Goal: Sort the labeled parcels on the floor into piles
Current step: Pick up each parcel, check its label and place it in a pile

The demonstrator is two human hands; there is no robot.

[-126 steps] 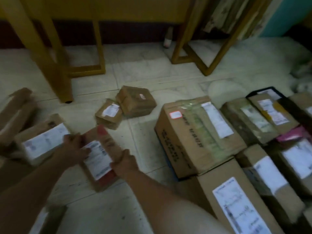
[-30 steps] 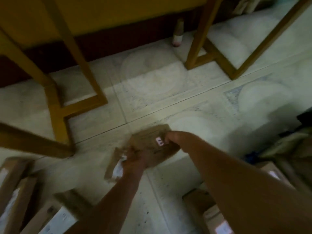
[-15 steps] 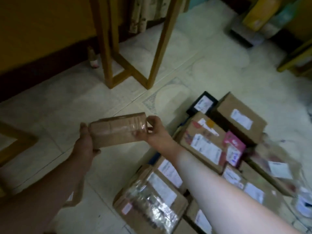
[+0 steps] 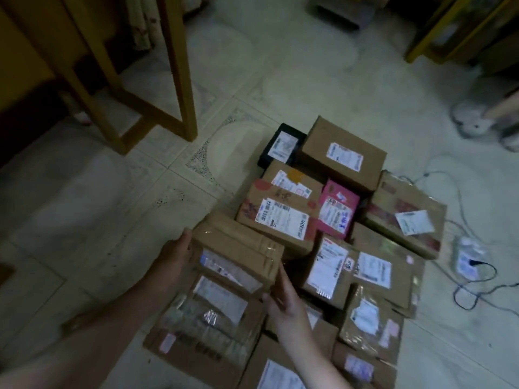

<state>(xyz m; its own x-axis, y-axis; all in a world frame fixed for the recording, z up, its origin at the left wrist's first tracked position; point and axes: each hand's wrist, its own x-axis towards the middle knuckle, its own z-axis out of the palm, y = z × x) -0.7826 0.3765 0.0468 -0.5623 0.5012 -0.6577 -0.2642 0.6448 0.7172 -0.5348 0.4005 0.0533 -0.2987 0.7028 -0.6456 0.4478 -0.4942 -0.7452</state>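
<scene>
Holding a taped brown box (image 4: 238,254) between both hands, the person has it over the big box (image 4: 202,327) at the near left edge of the parcel pile; whether the two boxes touch cannot be told. The left hand (image 4: 174,258) lies flat against the box's left end, fingers together and hidden behind the cardboard. The right hand (image 4: 280,299) meets the box's right corner with straight fingers (image 4: 280,276) held close together, pressing rather than curling.

Taking the held box as the landmark: just beyond it, to the right, lies a wide box (image 4: 278,214) with a white barcode label. Right of that one sits a pink parcel (image 4: 337,211). Farther beyond are a black parcel (image 4: 280,147) and a plain brown box (image 4: 342,155). Directly right of the held box, labelled boxes crowd together, touching. Far left and beyond stands a yellow wooden frame (image 4: 179,80) on the tiled floor (image 4: 84,206). Far right, a dark cable (image 4: 477,279) trails across the tiles.
</scene>
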